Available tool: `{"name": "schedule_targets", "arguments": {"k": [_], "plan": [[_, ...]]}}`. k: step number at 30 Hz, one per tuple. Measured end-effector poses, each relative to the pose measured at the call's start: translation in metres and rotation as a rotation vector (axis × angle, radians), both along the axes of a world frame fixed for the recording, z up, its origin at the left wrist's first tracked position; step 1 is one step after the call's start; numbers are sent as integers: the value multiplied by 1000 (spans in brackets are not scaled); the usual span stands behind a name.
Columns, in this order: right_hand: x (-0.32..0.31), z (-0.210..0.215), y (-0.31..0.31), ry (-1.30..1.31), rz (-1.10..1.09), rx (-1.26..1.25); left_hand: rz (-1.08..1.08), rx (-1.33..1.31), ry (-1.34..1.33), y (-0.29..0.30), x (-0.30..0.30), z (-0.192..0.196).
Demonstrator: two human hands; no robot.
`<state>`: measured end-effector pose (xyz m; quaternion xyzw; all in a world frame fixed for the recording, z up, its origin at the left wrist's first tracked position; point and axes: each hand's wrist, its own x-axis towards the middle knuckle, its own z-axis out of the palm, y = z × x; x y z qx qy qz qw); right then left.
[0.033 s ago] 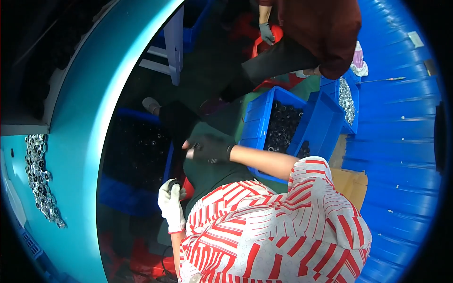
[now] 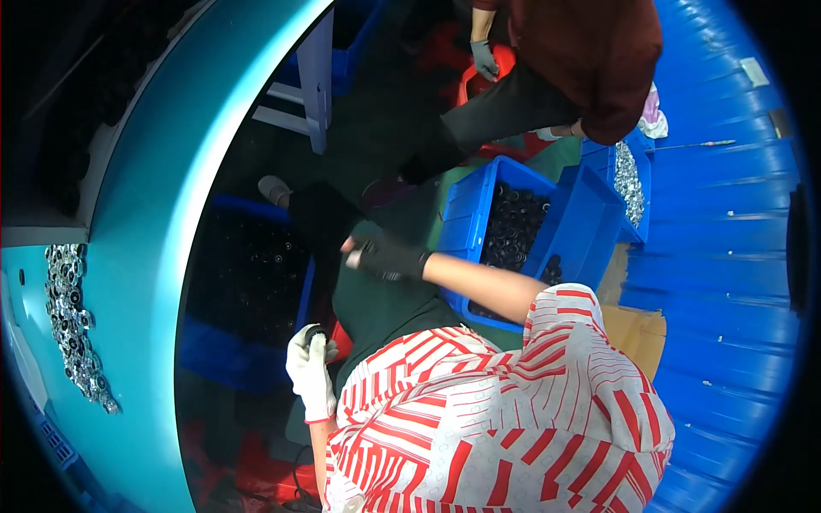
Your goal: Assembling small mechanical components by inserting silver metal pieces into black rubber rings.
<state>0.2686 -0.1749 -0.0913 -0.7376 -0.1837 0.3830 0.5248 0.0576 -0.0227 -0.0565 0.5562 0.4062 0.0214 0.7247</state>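
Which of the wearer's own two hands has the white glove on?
The left hand, which holds a dark round part; the right hand is gloved in black.

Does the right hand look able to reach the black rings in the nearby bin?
Probably yes: the right hand is near the open blue bin, whose black rings look mostly uncovered.

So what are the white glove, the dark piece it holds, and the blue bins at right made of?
The white glove looks like matte fabric, perhaps knitted: no sheen, red-edged cuff. The dark piece could be rubber or plastic; it's too small to tell. The blue bins seem slightly glossy plastic, judging by their even colour and moulded-looking rims.
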Motion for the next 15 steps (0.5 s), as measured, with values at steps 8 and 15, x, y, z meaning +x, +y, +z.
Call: {"name": "schedule_targets", "arguments": {"k": [8, 15], "plan": [[142, -108, -146, -302, -574, -554, 13, -6, 6, 4, 7, -1], [228, -136, -206, -338, 401, -1065, 36, -3, 18, 4, 11, 2]]}}
